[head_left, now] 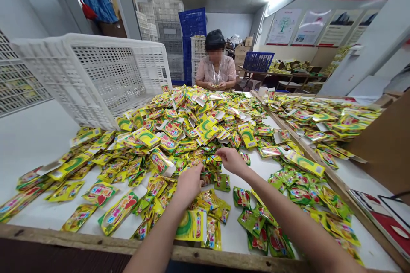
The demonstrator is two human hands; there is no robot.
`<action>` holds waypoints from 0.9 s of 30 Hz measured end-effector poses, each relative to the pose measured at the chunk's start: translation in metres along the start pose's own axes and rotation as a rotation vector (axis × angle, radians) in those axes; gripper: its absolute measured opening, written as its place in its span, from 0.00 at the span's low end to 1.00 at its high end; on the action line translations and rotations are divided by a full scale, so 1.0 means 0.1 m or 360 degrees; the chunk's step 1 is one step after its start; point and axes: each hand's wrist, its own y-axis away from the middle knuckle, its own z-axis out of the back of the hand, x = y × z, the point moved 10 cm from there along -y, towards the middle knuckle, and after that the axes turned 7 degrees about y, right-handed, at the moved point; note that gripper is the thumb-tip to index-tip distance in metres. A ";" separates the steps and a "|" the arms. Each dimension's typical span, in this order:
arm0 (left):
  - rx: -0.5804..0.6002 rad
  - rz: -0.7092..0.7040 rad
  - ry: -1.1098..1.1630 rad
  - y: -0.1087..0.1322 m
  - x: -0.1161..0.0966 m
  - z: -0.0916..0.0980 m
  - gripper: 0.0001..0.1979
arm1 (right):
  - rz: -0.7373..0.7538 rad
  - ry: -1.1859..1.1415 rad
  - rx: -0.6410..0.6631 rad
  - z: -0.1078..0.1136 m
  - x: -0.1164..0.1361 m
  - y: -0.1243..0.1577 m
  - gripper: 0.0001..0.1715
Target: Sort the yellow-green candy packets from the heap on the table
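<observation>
My left hand (189, 182) is closed, its fingers curled over the near edge of the pile; what they grip is hidden. A small green-and-red packet (207, 178) shows beside its thumb. My right hand (233, 160) is closed too, fingertips pinched on the edge of a small yellow packet (216, 158). Just below the hands lies a green packet (222, 182) on the white tabletop (230, 232). Beyond them rises a heap of yellow printed boxes (205, 127), several with open flaps. Under my left forearm is a flat yellow box (191, 225).
A white crate (92, 76) lies tipped on its side at the left. Green packets (269, 226) are gathered near my right forearm. Wooden strips edge the table, and a divider (297, 140) runs along the right. A co-worker (216, 66) sits across, hands together.
</observation>
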 end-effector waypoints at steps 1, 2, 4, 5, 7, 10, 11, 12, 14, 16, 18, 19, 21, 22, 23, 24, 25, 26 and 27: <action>0.0045 -0.0021 -0.0002 0.01 -0.01 -0.03 0.15 | 0.0007 0.0051 0.0029 -0.06 -0.01 -0.01 0.21; 0.0085 -0.0048 -0.0015 0.02 -0.03 -0.06 0.17 | 0.0018 0.0097 0.0063 -0.12 -0.01 -0.01 0.25; 0.0125 -0.0091 -0.0054 0.04 -0.06 -0.10 0.19 | 0.0039 0.0175 0.0124 -0.23 -0.03 -0.01 0.32; 0.0120 -0.0102 -0.0070 0.04 -0.08 -0.10 0.19 | 0.0045 0.0207 0.0147 -0.27 -0.04 0.00 0.34; 0.0087 -0.0107 -0.0087 0.05 -0.10 -0.10 0.15 | 0.0051 0.0257 0.0182 -0.32 -0.06 0.02 0.33; 0.0046 -0.0124 -0.0023 0.03 -0.14 -0.09 0.08 | 0.0064 0.0271 0.0221 -0.29 -0.12 0.07 0.32; 0.0041 -0.0128 0.0016 0.03 -0.15 -0.09 0.07 | 0.0068 0.0259 0.0231 -0.26 -0.15 0.09 0.32; 0.0033 -0.0126 0.0066 0.02 -0.15 -0.08 0.06 | 0.0072 0.0242 0.0242 -0.22 -0.17 0.12 0.32; -0.0022 -0.0127 0.0192 0.02 -0.15 -0.04 0.07 | 0.0086 0.0203 0.0270 -0.17 -0.22 0.19 0.30; -0.0140 -0.0141 0.0338 0.02 -0.14 0.06 0.07 | 0.0036 0.0131 0.0284 -0.13 -0.28 0.26 0.26; -0.0268 -0.0160 0.0472 0.03 -0.12 0.18 0.06 | -0.0114 0.0065 0.0234 -0.11 -0.38 0.29 0.16; -0.0322 -0.0165 0.0531 0.03 -0.11 0.22 0.04 | -0.0214 0.0050 0.0185 -0.09 -0.43 0.30 0.12; -0.0393 -0.0166 0.0661 0.03 -0.08 0.27 0.03 | -0.0392 0.0066 0.0077 -0.09 -0.52 0.30 0.13; -0.0416 -0.0159 0.0738 0.02 -0.05 0.28 0.03 | -0.0445 0.0090 0.0040 -0.10 -0.54 0.30 0.16; -0.0431 -0.0141 0.0823 0.01 -0.03 0.28 0.04 | -0.0488 0.0101 0.0018 -0.11 -0.55 0.29 0.19; -0.0437 -0.0111 0.0917 -0.01 0.01 0.27 0.06 | -0.0517 0.0102 0.0009 -0.12 -0.57 0.29 0.21; -0.0433 -0.0075 0.1025 -0.02 0.04 0.25 0.07 | -0.0533 0.0097 0.0009 -0.12 -0.57 0.29 0.21; -0.0419 -0.0044 0.1151 -0.03 0.07 0.22 0.08 | -0.0544 0.0087 0.0009 -0.10 -0.58 0.29 0.18; -0.0397 -0.0020 0.1294 -0.04 0.09 0.19 0.10 | -0.0554 0.0077 0.0002 -0.07 -0.58 0.31 0.14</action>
